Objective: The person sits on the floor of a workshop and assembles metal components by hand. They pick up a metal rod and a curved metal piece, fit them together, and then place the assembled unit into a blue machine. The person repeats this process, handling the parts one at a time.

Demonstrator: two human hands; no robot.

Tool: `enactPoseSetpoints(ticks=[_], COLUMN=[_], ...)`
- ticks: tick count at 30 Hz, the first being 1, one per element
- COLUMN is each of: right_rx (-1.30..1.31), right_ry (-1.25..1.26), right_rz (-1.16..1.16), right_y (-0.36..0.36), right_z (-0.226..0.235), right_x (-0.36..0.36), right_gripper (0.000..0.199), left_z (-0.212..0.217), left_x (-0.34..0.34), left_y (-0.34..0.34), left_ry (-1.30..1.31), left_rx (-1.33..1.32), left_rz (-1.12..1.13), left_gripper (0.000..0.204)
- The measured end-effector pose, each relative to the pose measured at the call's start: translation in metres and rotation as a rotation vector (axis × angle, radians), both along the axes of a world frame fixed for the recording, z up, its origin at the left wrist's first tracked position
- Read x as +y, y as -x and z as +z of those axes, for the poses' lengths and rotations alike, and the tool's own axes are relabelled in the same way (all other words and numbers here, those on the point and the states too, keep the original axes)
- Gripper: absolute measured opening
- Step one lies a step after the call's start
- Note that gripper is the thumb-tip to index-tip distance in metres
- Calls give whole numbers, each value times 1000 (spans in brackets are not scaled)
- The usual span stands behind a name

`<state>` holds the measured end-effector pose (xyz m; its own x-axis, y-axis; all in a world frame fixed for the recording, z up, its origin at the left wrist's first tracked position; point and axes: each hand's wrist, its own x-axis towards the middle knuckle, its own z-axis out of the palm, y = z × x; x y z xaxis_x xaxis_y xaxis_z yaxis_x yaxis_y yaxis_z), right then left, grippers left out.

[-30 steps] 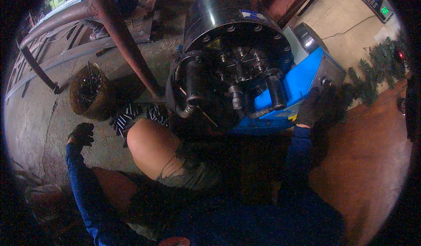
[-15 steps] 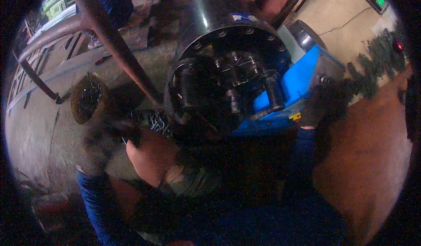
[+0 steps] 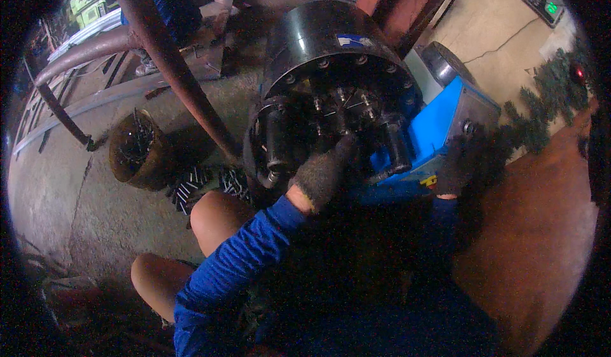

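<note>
In the middle stands a black round machine (image 3: 318, 35) with a ring of bolts and several short cylinders on its front face. My left hand (image 3: 321, 175), in a dark knitted glove, reaches up to the lower front of this face. Its fingers look closed together at the metal fittings; whatever they hold is lost in the dark. My right hand (image 3: 453, 172), gloved too, rests by the end panel of a blue housing (image 3: 436, 121), just below a round black knob (image 3: 470, 126). Shadow hides its fingers. A yellow switch (image 3: 428, 182) sits beside that hand.
On the floor at left stands a rusty bucket (image 3: 130, 166) with metal pieces in it. Short metal rods (image 3: 188, 188) lie near my knee, with another pile (image 3: 234, 184) beside them. A rusty pipe frame (image 3: 184, 83) slants down beside the machine. A person (image 3: 168, 7) is behind it.
My left hand has moved from the rods near the bucket, right and up to the machine's front. My right hand stays by the blue housing. The view has shifted slightly.
</note>
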<state>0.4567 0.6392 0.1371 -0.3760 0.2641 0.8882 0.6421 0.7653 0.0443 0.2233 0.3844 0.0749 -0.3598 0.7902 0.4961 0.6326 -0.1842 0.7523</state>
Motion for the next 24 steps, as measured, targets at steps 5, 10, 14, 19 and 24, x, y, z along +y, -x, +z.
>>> enactPoseSetpoints(ticks=[5, 10, 14, 19, 24], right_rx=[-35, -16, 28, -559, -315], right_ry=[40, 149, -139, -13, -246], right_rz=[40, 111, 9, -642, -570], right_y=[1, 13, 13, 18, -17], right_z=[15, 35, 13, 8, -32], right_x=[-18, -44, -22, -24, 40], right_gripper=[41, 40, 39, 40, 40], left_z=[7, 9, -2, 4, 13], left_x=[17, 36, 42, 41, 28], left_y=[8, 5, 3, 1, -17], left_ry=[-45, -16, -222, -210, -219], left_rx=[-232, -808, -526, -446, -250], left_rz=[-75, -184, -93, -64, -8], left_gripper=[64, 45, 45, 49, 62])
